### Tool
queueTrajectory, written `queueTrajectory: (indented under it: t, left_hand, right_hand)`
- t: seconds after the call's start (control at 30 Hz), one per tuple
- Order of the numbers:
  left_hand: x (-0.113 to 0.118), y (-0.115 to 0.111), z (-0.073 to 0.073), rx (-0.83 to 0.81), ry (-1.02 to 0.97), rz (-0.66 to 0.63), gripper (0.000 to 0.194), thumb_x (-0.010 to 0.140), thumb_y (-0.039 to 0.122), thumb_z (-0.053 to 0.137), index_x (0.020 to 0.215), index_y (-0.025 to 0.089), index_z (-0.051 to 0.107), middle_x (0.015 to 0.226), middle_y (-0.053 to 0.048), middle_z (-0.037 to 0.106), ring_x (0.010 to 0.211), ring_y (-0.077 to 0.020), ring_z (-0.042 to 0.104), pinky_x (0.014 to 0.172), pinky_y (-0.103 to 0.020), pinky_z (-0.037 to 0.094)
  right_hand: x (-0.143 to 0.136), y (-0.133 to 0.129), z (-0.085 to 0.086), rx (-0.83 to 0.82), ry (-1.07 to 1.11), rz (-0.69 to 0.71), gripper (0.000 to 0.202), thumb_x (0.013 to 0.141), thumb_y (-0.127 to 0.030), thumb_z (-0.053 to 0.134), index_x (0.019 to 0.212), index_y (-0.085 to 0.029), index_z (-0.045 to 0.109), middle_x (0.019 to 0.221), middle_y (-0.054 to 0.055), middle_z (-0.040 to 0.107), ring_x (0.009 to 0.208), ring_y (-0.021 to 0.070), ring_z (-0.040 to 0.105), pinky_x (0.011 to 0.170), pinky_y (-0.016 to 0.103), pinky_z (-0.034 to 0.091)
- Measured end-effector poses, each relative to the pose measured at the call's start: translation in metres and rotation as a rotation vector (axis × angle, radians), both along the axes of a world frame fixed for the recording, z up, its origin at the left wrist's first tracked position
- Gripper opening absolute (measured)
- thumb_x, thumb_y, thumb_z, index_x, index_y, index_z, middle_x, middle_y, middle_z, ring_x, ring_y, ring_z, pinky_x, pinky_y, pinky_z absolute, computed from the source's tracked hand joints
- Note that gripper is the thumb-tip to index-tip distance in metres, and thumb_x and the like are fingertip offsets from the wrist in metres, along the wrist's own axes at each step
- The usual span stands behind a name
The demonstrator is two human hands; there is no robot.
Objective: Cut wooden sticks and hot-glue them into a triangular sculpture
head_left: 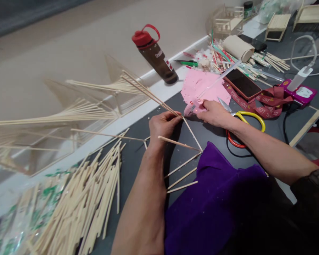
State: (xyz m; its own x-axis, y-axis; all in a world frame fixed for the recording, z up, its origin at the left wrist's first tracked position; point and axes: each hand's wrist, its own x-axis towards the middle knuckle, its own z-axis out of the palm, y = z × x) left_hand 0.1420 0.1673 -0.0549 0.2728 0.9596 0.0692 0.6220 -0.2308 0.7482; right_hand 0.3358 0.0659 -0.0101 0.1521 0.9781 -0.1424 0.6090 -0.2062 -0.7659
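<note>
Craft workspace: loose sticks (91, 193), scissors (233, 114), glue gun (192, 107), miniature stick furniture (278, 22).

Your table (136, 177) has a dark grey top, with a white strip (127, 122) along the wall. Taking twelve as straight ahead from the middle of your view, a loose heap of wooden sticks (87, 194) lies toward eight o'clock, plastic-wrapped sticks (23, 216) just beyond it. A bottle (159, 58) stands at twelve, by the white strip. At two you have a pink sheet (199, 81), scattered sticks (275, 62) and, farther out, small wooden models (278, 23). Scissors (239, 114), a printed ribbon (271, 101) and a purple box (307, 94) lie toward three.
</note>
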Motion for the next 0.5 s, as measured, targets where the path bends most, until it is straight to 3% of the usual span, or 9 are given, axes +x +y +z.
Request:
queueTrajectory:
  t: [0.5]
  left_hand:
    - [-0.0004, 0.0019, -0.0008, -0.017, -0.008, -0.007, 0.030, 0.066, 0.036, 0.077, 0.091, 0.019, 0.083, 0.077, -0.003, 0.077, 0.072, -0.0203, 0.068, 0.062, -0.027, 0.051]
  right_hand:
    - [0.0002, 0.0000, -0.0033, 0.007, 0.063, 0.009, 0.034, 0.086, -0.022, 0.058, 0.116, -0.008, 0.067, 0.079, 0.008, 0.072, 0.069, 0.0169, 0.064, 0.064, 0.027, 0.043]
